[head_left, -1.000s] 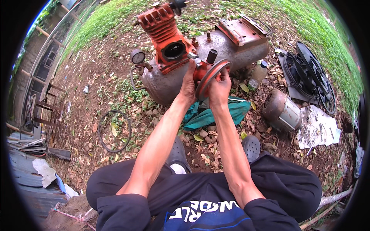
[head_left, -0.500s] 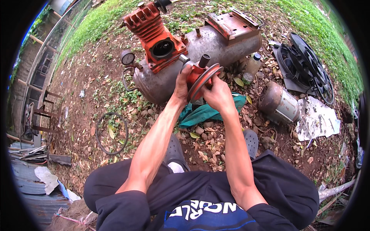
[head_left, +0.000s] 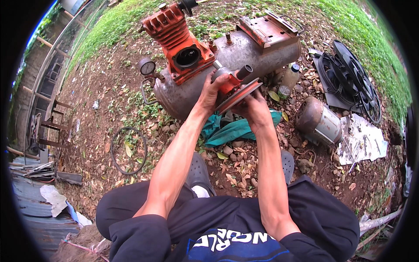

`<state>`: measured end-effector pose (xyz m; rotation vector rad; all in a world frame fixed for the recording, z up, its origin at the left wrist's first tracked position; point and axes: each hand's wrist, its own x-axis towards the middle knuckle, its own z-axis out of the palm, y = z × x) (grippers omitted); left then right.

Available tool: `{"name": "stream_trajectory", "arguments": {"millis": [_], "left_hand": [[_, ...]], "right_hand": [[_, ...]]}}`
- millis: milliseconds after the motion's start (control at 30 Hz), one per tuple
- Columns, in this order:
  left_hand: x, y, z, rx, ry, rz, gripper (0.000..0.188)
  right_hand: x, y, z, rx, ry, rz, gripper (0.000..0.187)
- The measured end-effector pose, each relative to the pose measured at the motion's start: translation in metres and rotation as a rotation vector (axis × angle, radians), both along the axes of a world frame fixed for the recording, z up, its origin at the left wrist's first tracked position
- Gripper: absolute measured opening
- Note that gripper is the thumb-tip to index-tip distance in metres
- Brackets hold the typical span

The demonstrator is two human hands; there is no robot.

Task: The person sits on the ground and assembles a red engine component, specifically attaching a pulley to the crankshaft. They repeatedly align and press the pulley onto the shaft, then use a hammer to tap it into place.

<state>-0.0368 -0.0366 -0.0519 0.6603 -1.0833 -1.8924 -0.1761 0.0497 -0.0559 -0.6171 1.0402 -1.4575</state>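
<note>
Between my hands is a red pulley wheel [head_left: 239,96] with a red crankshaft housing [head_left: 230,84] attached, a dark short pipe sticking up from it and a grey shaft end toward the compressor. My left hand [head_left: 210,94] wraps round the housing's left side, thumb on top. My right hand [head_left: 255,109] grips the pulley's near right rim, its fingertips partly hidden underneath. Just beyond stands the orange-red finned compressor pump [head_left: 173,37], a round dark opening facing me. It sits on a rusty grey air tank [head_left: 209,76].
A pressure gauge [head_left: 147,66] sits at the tank's left end. Below my hands lies a green cloth [head_left: 238,131]. To the right are an electric motor [head_left: 318,120], a bottle [head_left: 289,79], a black fan [head_left: 355,83] and tools on a white sheet [head_left: 362,139]. A belt [head_left: 128,150] lies left.
The pulley and housing have tilted, so the wheel lies flatter and its short pipe leans right. My right hand has shifted lower beneath the rim. The view has moved slightly.
</note>
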Motion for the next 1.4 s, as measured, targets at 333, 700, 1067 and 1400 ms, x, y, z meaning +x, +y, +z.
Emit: {"name": "stream_trajectory", "arguments": {"millis": [333, 700, 1067, 1400], "left_hand": [[0.001, -0.009, 0.004, -0.068, 0.002, -0.108, 0.077], [0.004, -0.005, 0.006, -0.049, 0.019, 0.090, 0.072], [0.001, -0.001, 0.002, -0.002, 0.072, 0.131, 0.066], [-0.019, 0.013, 0.003, -0.331, -0.253, 0.144, 0.091]], "right_hand": [[0.003, -0.011, -0.005, -0.027, 0.422, -0.138, 0.044], [0.007, -0.014, -0.018, 0.351, -0.598, 0.309, 0.052], [0.017, -0.017, -0.025, 0.079, -0.408, 0.076, 0.057], [0.008, -0.017, -0.037, -0.258, -0.788, -0.032, 0.047]]}}
